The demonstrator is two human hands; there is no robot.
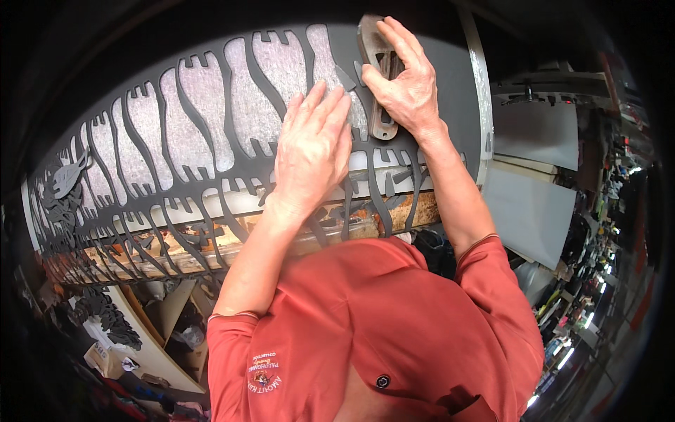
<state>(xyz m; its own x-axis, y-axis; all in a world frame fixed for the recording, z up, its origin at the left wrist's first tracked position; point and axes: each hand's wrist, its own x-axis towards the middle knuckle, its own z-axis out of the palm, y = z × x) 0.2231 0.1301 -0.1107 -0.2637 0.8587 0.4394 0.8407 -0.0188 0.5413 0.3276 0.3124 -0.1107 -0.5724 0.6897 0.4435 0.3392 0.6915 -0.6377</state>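
A black sheet [436, 42] lies over a pale, speckled board [204, 77], which shows through rows of curved, notched cutouts. My left hand [313, 141] rests on the sheet with fingers stretched out flat, beside a small dark offcut [344, 79]. At the far right of the cutouts, my right hand [408, 88] grips a long brown metal cutting die [383, 121], thumb on its left side and fingers along its top and right. Part of the die is hidden under that hand. Narrow strips of the cut sheet [380, 200] hang over the near edge.
Black cut pieces [63, 197] lie heaped at the far left, with a grey piece [68, 176] on top. A worn wooden edge [309, 243] runs along the front. Below left stand an open wooden shelf [151, 337] and more black pieces [109, 320]. Grey panels [527, 211] stand to the right.
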